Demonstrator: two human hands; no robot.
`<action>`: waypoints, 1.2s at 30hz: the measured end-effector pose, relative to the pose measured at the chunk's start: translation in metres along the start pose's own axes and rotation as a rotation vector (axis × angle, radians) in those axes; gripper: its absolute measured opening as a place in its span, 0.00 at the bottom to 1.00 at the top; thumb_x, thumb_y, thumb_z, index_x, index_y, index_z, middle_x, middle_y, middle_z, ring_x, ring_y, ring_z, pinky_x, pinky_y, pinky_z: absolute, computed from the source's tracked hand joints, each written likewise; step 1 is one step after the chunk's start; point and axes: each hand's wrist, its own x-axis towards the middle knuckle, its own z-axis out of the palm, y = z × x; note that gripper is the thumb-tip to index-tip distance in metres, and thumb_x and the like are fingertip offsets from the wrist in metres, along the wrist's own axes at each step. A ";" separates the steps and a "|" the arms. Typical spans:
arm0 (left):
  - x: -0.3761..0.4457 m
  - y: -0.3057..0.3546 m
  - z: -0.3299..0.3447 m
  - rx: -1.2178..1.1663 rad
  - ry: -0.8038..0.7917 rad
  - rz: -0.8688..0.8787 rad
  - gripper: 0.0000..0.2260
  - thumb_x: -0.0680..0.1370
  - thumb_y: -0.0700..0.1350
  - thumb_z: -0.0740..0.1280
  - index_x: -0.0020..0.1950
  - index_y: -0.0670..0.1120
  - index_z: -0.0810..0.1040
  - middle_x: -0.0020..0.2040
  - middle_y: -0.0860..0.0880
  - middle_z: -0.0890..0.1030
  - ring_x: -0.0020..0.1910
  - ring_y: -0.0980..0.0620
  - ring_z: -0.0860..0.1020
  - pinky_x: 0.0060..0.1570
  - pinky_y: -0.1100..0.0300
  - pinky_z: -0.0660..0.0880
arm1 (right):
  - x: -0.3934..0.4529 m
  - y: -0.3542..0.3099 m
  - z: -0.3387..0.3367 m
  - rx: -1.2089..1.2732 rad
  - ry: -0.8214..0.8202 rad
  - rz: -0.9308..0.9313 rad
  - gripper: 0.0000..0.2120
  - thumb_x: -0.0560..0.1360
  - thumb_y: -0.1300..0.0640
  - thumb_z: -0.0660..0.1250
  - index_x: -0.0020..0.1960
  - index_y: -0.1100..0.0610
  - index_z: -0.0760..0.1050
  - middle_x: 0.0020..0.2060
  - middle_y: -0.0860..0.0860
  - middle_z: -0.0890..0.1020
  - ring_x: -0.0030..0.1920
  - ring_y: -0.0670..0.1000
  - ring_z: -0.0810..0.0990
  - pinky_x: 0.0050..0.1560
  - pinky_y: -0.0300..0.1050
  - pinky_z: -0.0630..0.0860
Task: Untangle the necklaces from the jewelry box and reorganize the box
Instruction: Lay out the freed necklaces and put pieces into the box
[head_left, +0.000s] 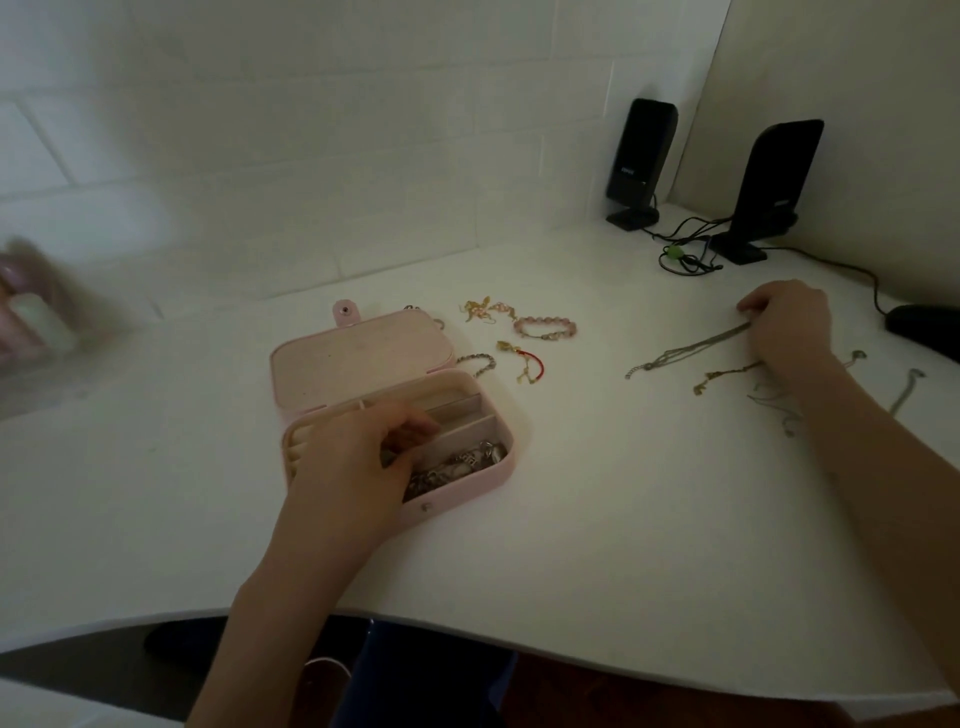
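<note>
Pink jewelry box (457, 480) lies open on the counter (571, 545), lid flat back. Front compartment holds tangled silver pieces (457, 465). My right grip (784, 325) pinches a thin silver necklace (691, 348).

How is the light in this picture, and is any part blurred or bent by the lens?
Head view: the light is dim and greyish. The far left edge, with a pinkish object, is smeared by blur. The jewelry box and both hands are fairly sharp. The wide lens curves the table edge.

Jewelry box (467, 480) matt pink, leather-like; chain (691, 347) metal; table (597, 545) smooth white.
</note>
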 end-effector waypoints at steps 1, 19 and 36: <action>0.000 0.001 0.000 0.005 0.013 -0.006 0.17 0.69 0.30 0.70 0.42 0.54 0.82 0.36 0.67 0.75 0.36 0.70 0.75 0.40 0.84 0.64 | -0.001 -0.002 0.000 0.012 0.010 -0.005 0.15 0.76 0.72 0.60 0.57 0.62 0.79 0.57 0.61 0.79 0.56 0.61 0.77 0.60 0.50 0.73; -0.001 0.008 0.001 0.128 0.017 0.014 0.09 0.69 0.38 0.75 0.48 0.45 0.85 0.40 0.51 0.84 0.36 0.60 0.75 0.42 0.85 0.61 | -0.063 -0.082 -0.015 0.639 -0.001 -0.290 0.09 0.74 0.65 0.70 0.54 0.61 0.80 0.45 0.50 0.82 0.40 0.37 0.78 0.44 0.22 0.72; -0.004 0.016 0.008 0.202 0.090 -0.028 0.05 0.74 0.43 0.71 0.46 0.51 0.85 0.41 0.52 0.84 0.37 0.58 0.72 0.38 0.74 0.61 | -0.081 -0.095 -0.005 0.673 -0.156 -0.329 0.06 0.72 0.63 0.71 0.49 0.56 0.82 0.40 0.49 0.83 0.39 0.36 0.81 0.49 0.29 0.76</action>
